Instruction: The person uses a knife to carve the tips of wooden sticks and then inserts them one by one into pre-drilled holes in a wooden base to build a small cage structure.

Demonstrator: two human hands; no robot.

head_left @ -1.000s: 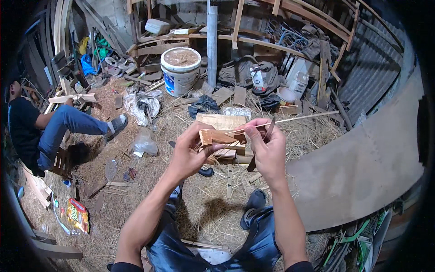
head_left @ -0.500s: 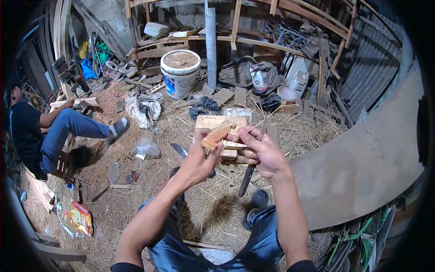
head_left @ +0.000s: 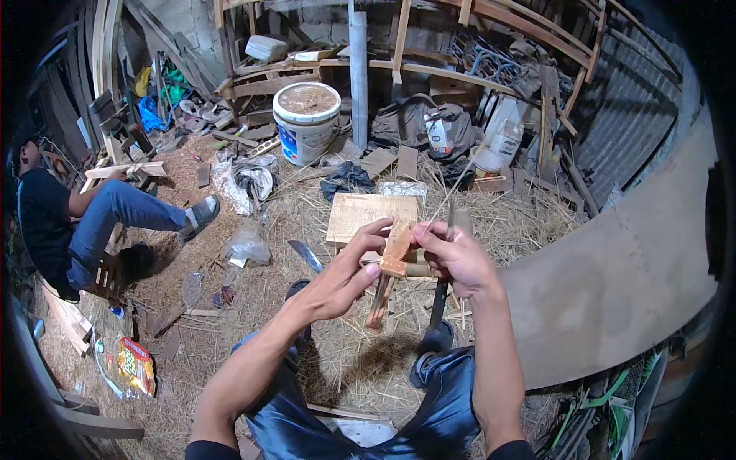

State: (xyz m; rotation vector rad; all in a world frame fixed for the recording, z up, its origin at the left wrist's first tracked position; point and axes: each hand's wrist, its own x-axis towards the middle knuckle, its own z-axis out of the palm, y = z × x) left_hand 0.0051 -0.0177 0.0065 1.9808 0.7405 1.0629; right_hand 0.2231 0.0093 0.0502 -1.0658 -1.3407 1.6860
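Between the thumb and fingers of my left hand [head_left: 349,280] is a small carved wooden piece [head_left: 396,247], pale orange with a squared end towards me. Slim wooden strips [head_left: 379,303] hang below it; whether they join it I cannot tell. My right hand [head_left: 466,263] pinches a thin sliver of wood [head_left: 448,195] that slants up and away. A knife with a dark handle [head_left: 439,305] is also held in this hand, its lower fingers partly hidden. Both hands nearly meet over a low wooden block [head_left: 372,216] on the ground.
A broad blade [head_left: 305,255] lies on the straw left of the block. A white bucket [head_left: 307,126] stands beyond, beside a grey post [head_left: 358,84]. A large curved sheet [head_left: 598,268] fills the right side. Another person [head_left: 57,222] sits at the left.
The wooden piece has turned from slanting to more upright, its squared end now towards me. My left hand has shifted right, its fingers opening out more. The right hand and knife moved slightly right.
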